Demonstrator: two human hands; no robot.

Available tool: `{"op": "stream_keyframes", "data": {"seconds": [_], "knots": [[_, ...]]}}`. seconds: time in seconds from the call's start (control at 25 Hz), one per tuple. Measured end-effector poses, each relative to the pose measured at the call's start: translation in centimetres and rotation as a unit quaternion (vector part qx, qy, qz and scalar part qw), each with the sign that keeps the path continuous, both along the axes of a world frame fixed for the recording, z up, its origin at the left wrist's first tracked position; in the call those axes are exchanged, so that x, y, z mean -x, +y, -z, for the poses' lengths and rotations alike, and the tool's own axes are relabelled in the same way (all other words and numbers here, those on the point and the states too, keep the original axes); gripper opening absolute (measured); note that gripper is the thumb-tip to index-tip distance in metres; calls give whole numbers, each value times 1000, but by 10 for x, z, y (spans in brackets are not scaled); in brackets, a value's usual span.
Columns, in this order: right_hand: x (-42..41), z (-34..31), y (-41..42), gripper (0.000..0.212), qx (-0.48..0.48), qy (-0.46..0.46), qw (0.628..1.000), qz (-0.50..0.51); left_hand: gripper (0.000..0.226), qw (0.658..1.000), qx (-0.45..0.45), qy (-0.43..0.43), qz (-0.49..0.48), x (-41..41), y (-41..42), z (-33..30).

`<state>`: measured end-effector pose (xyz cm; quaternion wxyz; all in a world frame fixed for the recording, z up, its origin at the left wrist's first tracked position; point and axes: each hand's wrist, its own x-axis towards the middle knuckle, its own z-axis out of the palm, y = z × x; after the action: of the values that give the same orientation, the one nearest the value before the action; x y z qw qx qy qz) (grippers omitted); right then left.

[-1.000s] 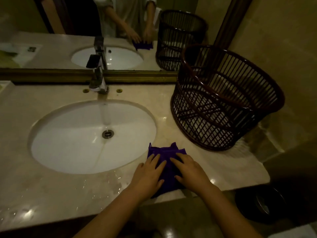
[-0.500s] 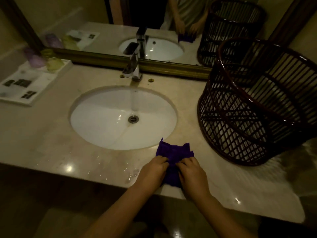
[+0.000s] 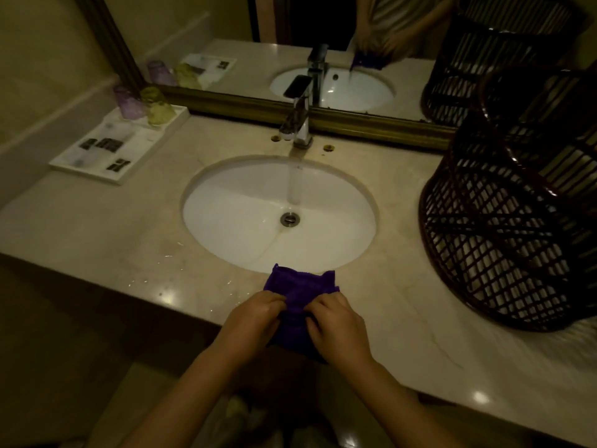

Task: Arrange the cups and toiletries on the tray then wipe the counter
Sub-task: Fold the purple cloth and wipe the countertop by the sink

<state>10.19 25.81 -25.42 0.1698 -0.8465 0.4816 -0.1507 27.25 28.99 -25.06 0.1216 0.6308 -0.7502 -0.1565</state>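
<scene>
**Cloth gripped in both hands at the front edge of the worktop**

Cloth, purple and bunched, lies at the front edge of the worktop, just in front of the white sink. Its far corners rest on the stone near the sink's rim, while its near part hangs past the edge. The left hand and the right hand sit side by side on it, fingers curled shut and pinching the fabric between them.

Water runs from the chrome tap down toward the drain. Small droplets glint on the stone to the left of the cloth.

At the far left, against the wall, a white tray holds a purple cup and a yellow-green cup, both upside down at its back end and just beside each other. Small dark-labelled toiletries lie flat on the rest of the tray; they are too blurred to tell apart.

A dark woven basket stands tilted on the right side of the worktop, well apart from the tray. A gold-framed mirror runs along the back.
</scene>
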Motion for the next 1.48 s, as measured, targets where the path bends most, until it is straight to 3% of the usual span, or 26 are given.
{"op": "stream_keyframes", "data": {"seconds": [0.16, 0.28, 0.48, 0.8, 0.96, 1.28, 1.48], "knots": [[-31, -1, 8, 47, 49, 68, 993, 87, 52, 999, 35, -12, 13, -19, 14, 9], [-48, 10, 16, 62, -13, 82, 993, 81, 62, 998, 26, -40, -40, -41, 21, 12], [-71, 32, 14, 69, -69, 142, 978, 133, 56, 989, 3, -50, -142, -118, 23, 5], [-115, 44, 11, 80, -51, 198, 944, 257, 60, 983, 8, -119, -143, -277, -18, 11], [-127, 47, 8, 78, -49, 210, 930, 297, 57, 973, -66, -130, -178, -360, -39, 28], [-167, 42, 11, 76, -66, 201, 911, 354, 53, 975, -29, -119, -185, -378, -42, 53], [-254, 40, 10, 75, -50, 187, 947, 257, 53, 976, -17, -116, -182, -377, -43, 56]]}}
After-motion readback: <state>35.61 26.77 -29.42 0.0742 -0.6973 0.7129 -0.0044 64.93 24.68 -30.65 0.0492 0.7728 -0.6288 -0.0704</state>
